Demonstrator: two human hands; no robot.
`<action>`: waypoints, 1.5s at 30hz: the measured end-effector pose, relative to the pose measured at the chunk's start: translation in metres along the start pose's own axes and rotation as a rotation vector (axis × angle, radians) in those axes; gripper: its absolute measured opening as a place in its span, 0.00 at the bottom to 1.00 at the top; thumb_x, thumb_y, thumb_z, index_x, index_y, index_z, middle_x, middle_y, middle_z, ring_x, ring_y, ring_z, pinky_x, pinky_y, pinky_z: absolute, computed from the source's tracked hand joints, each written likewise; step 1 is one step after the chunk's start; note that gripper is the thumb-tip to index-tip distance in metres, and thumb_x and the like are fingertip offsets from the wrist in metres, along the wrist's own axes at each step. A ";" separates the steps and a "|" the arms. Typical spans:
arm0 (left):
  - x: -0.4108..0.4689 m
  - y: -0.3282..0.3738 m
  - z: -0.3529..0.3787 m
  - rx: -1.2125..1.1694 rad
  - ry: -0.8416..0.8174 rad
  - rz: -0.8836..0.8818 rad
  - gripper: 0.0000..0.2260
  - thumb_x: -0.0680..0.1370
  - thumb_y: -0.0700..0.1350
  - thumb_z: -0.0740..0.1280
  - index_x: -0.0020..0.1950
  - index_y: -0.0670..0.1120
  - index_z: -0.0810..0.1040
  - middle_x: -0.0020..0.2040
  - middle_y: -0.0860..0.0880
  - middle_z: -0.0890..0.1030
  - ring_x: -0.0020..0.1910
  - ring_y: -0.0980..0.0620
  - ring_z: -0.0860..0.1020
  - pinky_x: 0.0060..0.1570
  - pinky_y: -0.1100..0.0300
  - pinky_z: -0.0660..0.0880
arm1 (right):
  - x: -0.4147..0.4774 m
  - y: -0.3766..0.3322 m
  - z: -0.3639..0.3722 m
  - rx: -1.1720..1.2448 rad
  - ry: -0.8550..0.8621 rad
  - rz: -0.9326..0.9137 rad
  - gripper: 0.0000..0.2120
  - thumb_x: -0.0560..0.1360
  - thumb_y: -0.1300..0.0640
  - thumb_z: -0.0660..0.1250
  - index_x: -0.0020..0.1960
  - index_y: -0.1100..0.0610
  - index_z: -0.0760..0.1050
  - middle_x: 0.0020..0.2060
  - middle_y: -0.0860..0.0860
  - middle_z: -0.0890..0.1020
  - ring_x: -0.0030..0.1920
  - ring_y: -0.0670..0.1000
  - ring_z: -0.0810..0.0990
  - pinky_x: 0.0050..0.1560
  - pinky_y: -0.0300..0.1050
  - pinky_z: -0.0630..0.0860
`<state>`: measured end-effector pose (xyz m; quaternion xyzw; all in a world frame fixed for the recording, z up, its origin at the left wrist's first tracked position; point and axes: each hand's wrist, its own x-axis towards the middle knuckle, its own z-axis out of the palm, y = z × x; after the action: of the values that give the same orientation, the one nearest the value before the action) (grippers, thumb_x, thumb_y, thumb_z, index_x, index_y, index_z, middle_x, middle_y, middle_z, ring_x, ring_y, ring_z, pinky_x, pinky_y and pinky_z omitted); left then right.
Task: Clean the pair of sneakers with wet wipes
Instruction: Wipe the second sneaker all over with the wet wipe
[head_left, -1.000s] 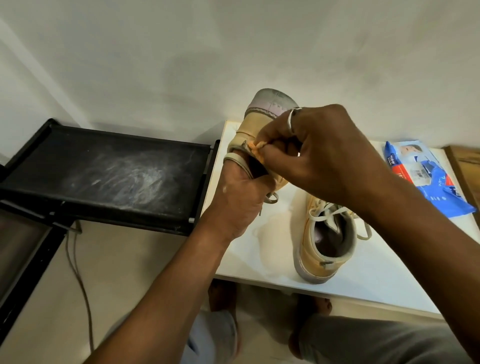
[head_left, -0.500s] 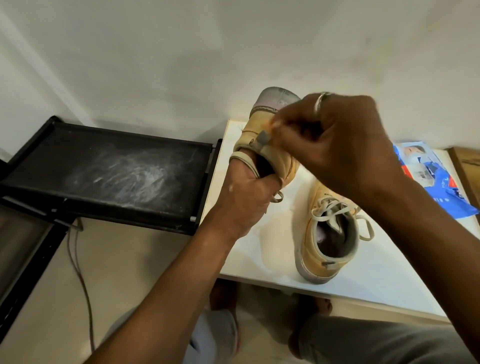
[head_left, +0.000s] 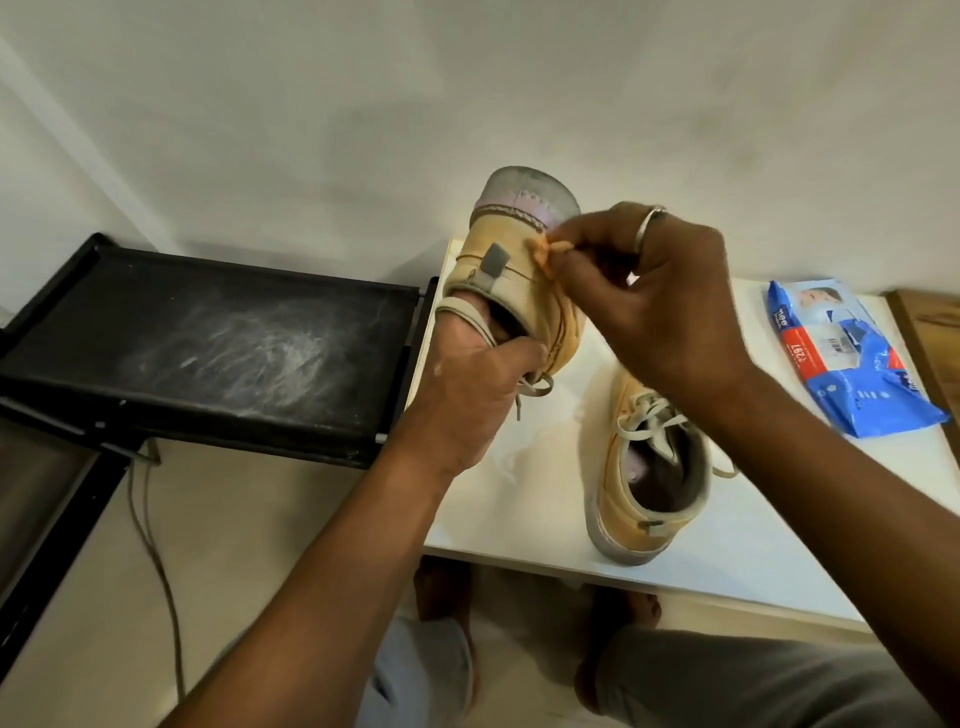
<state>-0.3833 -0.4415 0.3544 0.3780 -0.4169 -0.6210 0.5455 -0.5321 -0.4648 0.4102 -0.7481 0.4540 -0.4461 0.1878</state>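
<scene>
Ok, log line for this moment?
stage: wiping | left hand: holds raised sneaker | right hand: pinches wipe against it | second sneaker: on white table

Left hand (head_left: 467, 395) holds up a tan canvas sneaker (head_left: 514, 270); right hand (head_left: 660, 306) pinches an orange-stained wipe (head_left: 545, 253) against it, other sneaker (head_left: 644, 467) on white tabletop (head_left: 519, 509).

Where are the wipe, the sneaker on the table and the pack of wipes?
wipe (head_left: 544, 253): head view, its bunched end.
sneaker on the table (head_left: 616, 496): head view, tan side by the heel.
pack of wipes (head_left: 844, 358): head view, its printed front.
</scene>
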 end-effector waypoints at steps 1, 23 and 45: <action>0.000 0.001 -0.001 -0.014 -0.002 0.005 0.23 0.70 0.32 0.66 0.65 0.45 0.73 0.60 0.37 0.76 0.59 0.37 0.76 0.57 0.39 0.75 | -0.003 0.000 0.004 0.019 -0.039 0.003 0.05 0.76 0.57 0.71 0.51 0.56 0.83 0.40 0.47 0.83 0.37 0.46 0.79 0.37 0.35 0.72; -0.008 0.020 -0.011 0.428 0.076 -0.164 0.26 0.70 0.40 0.70 0.66 0.51 0.70 0.58 0.52 0.77 0.57 0.49 0.77 0.59 0.55 0.76 | -0.005 0.021 0.020 0.064 -0.030 0.182 0.06 0.76 0.53 0.70 0.51 0.53 0.83 0.40 0.45 0.84 0.39 0.48 0.81 0.41 0.45 0.80; -0.016 0.010 -0.014 1.193 -0.055 -0.344 0.23 0.78 0.58 0.63 0.71 0.58 0.61 0.56 0.56 0.65 0.52 0.56 0.67 0.50 0.59 0.67 | -0.015 0.020 0.037 0.085 -0.183 0.102 0.05 0.77 0.55 0.69 0.51 0.53 0.82 0.41 0.41 0.80 0.42 0.46 0.78 0.38 0.30 0.68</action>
<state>-0.3646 -0.4281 0.3588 0.6633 -0.6393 -0.3695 0.1214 -0.5144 -0.4670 0.3696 -0.7530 0.4531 -0.3848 0.2823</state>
